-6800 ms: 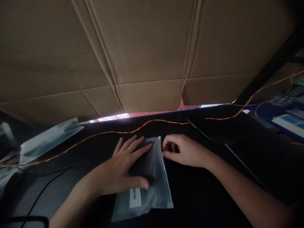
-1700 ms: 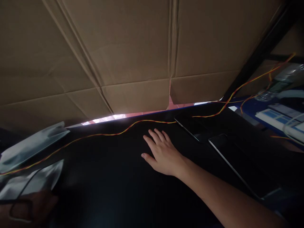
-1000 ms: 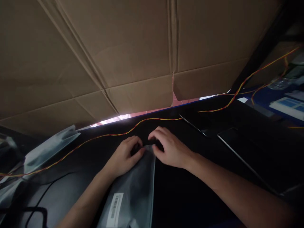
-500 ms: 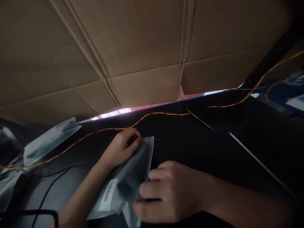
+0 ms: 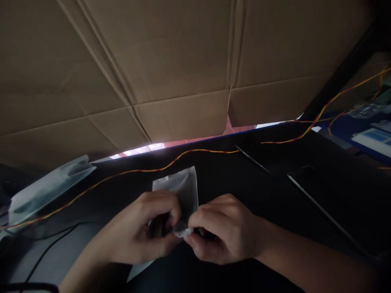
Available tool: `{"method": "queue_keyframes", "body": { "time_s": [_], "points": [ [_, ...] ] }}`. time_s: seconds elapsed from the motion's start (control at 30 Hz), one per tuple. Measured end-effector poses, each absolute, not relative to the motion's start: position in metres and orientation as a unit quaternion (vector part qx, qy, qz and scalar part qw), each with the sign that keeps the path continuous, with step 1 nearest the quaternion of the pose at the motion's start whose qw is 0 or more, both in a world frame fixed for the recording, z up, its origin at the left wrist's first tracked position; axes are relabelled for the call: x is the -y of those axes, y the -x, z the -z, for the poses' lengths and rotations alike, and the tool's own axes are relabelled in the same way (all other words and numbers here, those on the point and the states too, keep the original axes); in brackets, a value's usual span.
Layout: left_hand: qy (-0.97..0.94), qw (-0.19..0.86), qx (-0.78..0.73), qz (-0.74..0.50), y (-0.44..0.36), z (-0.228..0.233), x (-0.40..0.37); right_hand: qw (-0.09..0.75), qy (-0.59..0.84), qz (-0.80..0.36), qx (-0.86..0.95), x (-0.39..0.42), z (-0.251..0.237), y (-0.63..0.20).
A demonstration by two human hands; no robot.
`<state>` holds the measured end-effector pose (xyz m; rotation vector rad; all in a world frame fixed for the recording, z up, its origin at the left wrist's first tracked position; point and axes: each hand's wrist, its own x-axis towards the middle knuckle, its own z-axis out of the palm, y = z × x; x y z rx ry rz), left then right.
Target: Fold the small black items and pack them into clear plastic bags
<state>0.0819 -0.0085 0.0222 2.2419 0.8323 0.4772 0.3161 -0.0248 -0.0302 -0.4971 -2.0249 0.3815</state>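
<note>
A frosted grey zip bag [image 5: 180, 191] is held low at the middle of the head view, above a black table [image 5: 244, 191]. Its near end is pinched between the thumb and fingers of the left hand [image 5: 146, 232] at about 7 o'clock of the bag, and the same crumpled edge is gripped from the other side by the right hand [image 5: 220, 232] at about 5 o'clock. Both hands are curled tightly, with fingertips pressed together on the plastic where they meet. The far end of the bag is seen pointing toward 12 o'clock, with its top edge catching the light. What is inside the bag cannot be told in the dim light.

A twisted red-and-yellow wire [image 5: 183, 154] is strung across the table just beyond the bag, from 9 o'clock toward 2 o'clock. A second plastic bag [image 5: 49, 187] lies at 9 o'clock, well apart from the hands. A flattened cardboard box [image 5: 183, 61] fills the upper half of the view at 12 o'clock. A thin black cable [image 5: 51, 244] runs over the grey surface at 8 o'clock. A dark flat device [image 5: 324, 203] lies at 3 o'clock on the table, and a blue-and-white item [image 5: 372, 138], too blurred to name, is seen at 2 o'clock.
</note>
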Motion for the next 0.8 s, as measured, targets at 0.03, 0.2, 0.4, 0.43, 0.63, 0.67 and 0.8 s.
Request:
{"method": "queue_keyframes", "body": {
  "time_s": [0.03, 0.2, 0.4, 0.43, 0.63, 0.67, 0.8],
  "points": [
    [-0.864, 0.343, -0.314, -0.194, -0.083, -0.02, 0.009, 0.482, 0.2, -0.167, 0.837, 0.025, 0.03, -0.316],
    [-0.884, 0.315, -0.237, -0.25, -0.089, -0.016, 0.009, 0.468, 0.193, -0.212, 0.836, 0.02, 0.03, -0.32],
    [-0.893, 0.209, -0.249, -0.312, -0.083, -0.035, 0.017, 0.432, 0.231, -0.138, 0.861, 0.006, 0.025, -0.327],
    [-0.89, 0.207, -0.25, -0.32, -0.082, -0.038, 0.02, 0.427, 0.232, -0.122, 0.865, 0.004, 0.025, -0.328],
    [-0.829, 0.281, -0.244, -0.419, -0.093, -0.038, 0.042, 0.394, 0.249, -0.056, 0.883, -0.011, 0.028, -0.34],
    [-0.812, 0.282, -0.244, -0.449, -0.095, -0.036, 0.047, 0.389, 0.258, -0.05, 0.883, -0.014, 0.029, -0.343],
    [-0.811, 0.228, -0.275, -0.463, -0.094, -0.024, 0.062, 0.363, 0.301, -0.025, 0.882, -0.026, 0.031, -0.351]
  ]
}}
